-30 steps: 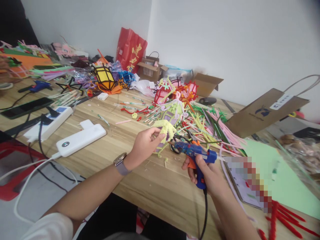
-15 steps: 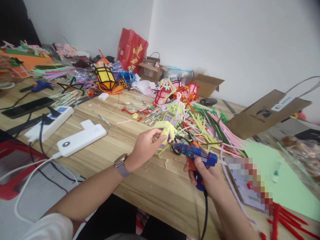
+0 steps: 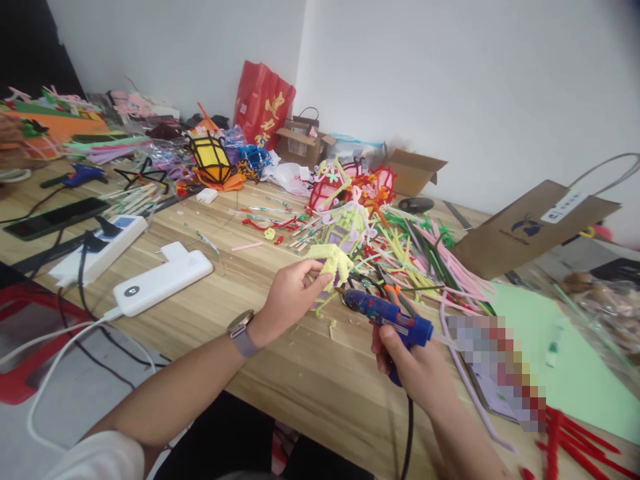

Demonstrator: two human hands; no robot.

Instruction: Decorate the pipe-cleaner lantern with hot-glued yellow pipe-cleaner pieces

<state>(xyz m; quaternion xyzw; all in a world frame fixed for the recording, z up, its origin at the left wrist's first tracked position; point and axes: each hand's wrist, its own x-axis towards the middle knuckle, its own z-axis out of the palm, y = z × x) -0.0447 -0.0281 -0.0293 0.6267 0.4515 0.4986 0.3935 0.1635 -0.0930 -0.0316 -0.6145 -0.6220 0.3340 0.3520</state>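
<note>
My left hand (image 3: 300,293) pinches a yellow-green and purple pipe-cleaner lantern (image 3: 336,261) above the middle of the table. Fuzzy yellow strips form its top, and part of its body is hidden behind my fingers. In my right hand (image 3: 407,363) is a blue hot glue gun (image 3: 385,312), its fingers wrapped round the handle. The nozzle points left at the lantern's lower side, close to it; contact cannot be made out. A clear glue stick protrudes from the gun's back. Just behind lie orange-handled pliers (image 3: 393,290).
Loose pipe cleaners (image 3: 425,247) and finished lanterns (image 3: 345,190) crowd the table beyond my hands. A white power bank (image 3: 165,283) and a power strip (image 3: 100,247) with cables lie left. Right are green sheets (image 3: 575,360), a partly blurred tablet (image 3: 480,387) and a paper bag (image 3: 535,227).
The glue gun has tilted and dropped slightly, with its nozzle lower beside the lantern. My left hand keeps its hold almost unmoved.
</note>
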